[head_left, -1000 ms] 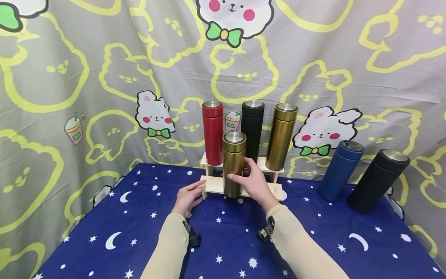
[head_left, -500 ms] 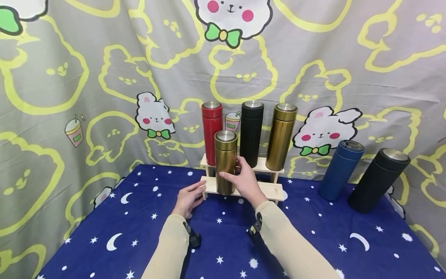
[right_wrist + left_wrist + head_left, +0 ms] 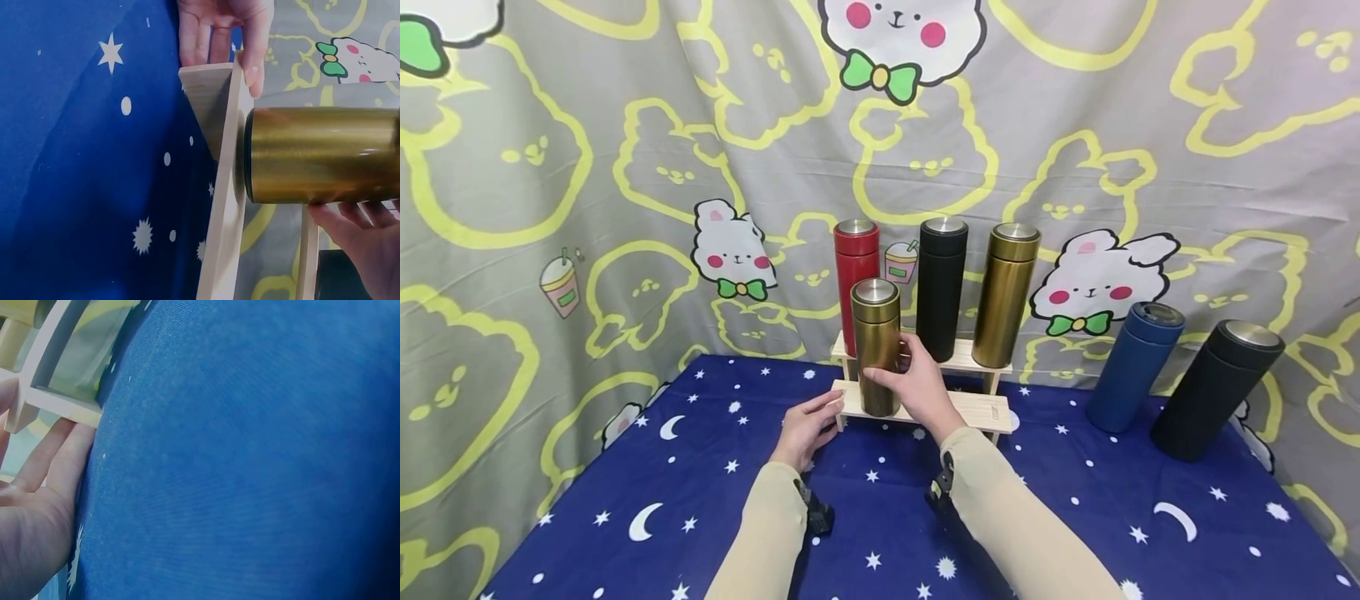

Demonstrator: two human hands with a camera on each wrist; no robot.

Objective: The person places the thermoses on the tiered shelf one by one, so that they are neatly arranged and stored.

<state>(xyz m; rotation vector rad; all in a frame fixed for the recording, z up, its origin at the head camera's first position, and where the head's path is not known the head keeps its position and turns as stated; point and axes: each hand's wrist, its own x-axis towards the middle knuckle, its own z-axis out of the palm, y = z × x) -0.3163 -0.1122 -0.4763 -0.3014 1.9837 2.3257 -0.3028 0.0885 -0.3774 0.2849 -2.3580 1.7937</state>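
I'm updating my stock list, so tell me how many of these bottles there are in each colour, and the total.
Gold bottles: 2
Black bottles: 2
Red bottle: 1
Blue bottle: 1
Total: 6

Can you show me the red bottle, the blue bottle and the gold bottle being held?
Red bottle (image 3: 852,267): head view, upper body.
Blue bottle (image 3: 1131,368): head view, middle body.
Held gold bottle (image 3: 322,156): right wrist view, side.
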